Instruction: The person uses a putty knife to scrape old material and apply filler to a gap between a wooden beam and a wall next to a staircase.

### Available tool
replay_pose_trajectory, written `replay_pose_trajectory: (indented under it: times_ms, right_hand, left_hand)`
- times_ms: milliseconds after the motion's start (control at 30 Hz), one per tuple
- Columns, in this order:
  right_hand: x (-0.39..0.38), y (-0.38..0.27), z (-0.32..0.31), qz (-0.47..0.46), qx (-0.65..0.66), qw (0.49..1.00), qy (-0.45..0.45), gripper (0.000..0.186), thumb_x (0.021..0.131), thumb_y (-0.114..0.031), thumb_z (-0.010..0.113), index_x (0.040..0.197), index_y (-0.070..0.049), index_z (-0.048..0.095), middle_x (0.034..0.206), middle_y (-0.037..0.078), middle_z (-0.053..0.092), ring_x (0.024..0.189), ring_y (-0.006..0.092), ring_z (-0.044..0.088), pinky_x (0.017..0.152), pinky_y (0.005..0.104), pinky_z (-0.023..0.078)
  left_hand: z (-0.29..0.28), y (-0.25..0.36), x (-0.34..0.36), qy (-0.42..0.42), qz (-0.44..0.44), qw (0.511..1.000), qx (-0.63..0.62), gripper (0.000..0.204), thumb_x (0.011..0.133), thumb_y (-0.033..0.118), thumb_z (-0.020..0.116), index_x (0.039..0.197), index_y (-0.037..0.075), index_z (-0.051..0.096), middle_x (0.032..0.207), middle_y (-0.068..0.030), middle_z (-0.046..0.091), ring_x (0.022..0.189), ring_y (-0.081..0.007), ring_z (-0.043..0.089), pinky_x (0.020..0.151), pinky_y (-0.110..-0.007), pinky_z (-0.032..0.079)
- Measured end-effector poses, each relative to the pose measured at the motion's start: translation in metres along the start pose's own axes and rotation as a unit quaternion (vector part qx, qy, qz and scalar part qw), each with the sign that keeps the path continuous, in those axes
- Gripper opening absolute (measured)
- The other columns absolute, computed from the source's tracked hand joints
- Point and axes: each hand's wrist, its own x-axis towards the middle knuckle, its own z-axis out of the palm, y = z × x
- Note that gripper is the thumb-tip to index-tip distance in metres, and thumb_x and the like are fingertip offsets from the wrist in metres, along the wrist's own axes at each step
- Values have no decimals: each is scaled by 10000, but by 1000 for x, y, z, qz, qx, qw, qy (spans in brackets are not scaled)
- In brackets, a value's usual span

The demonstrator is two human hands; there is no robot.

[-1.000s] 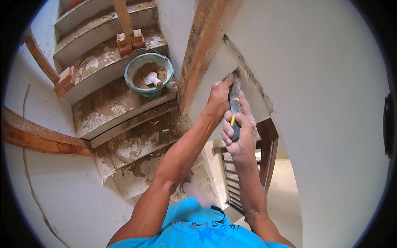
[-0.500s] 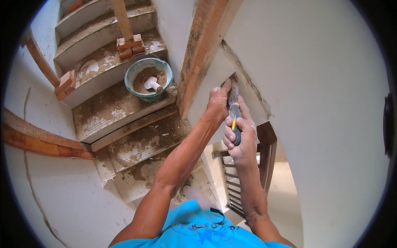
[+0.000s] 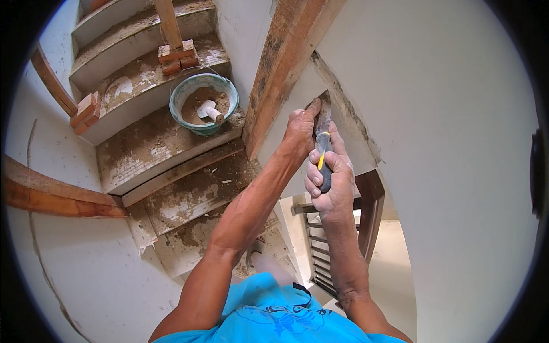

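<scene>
One bladed tool (image 3: pixel 323 142) is clasped in the right hand (image 3: pixel 338 182) and touched by the left hand (image 3: pixel 300 128), whose grip cannot be told; one bucket (image 3: pixel 203 131) is seen far left.

Over the head camera I see a bright blue T-shirt (image 3: pixel 269 320) with a darker blue line drawing on it, and a putty knife (image 3: pixel 323 136) with a dark grey and yellow handle and a smudgy grey blade. The bucket (image 3: pixel 201 128) looks blue-green to me, with sandy brown mortar (image 3: pixel 193 104) and a white trowel (image 3: pixel 209 109) inside. I also see orange-red bricks (image 3: pixel 87 113), a brown wooden beam (image 3: pixel 287 63) with black blotches, dark brown railing (image 3: pixel 370 200), and pale stairs (image 3: pixel 137 151) with muddy brown patches.
</scene>
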Motion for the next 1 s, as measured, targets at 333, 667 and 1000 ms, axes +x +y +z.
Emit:
replay_pose_trajectory:
  times_ms: [333, 667, 1000]
  right_hand:
    - [1, 2, -4, -3, -9, 1000, -2, 706, 888, -44, 415, 1564, -153, 241, 825, 72, 532, 462, 76, 422, 356, 202, 339]
    - [11, 5, -5, -19, -21, 999, -14, 694, 894, -49, 406, 1562, -144, 245, 807, 56, 531, 477, 66, 431, 352, 192, 327]
    - [10, 1, 3, -3, -28, 1000, -6, 655, 911, -82, 367, 1552, -183, 275, 825, 65, 524, 469, 75, 417, 348, 202, 364]
  left_hand:
    - [3, -1, 1, 32, 7, 999, 20, 256, 937, 248, 678, 828, 31, 599, 735, -65, 593, 597, -164, 538, 526, -362, 443]
    - [0, 8, 9, 19, 4, 998, 63, 281, 962, 293, 658, 1011, 16, 643, 820, -67, 611, 729, -175, 571, 655, -361, 482]
    - [-6, 7, 12, 13, 38, 991, 130, 334, 949, 381, 662, 825, 77, 602, 684, -18, 556, 566, -142, 505, 506, -317, 420]
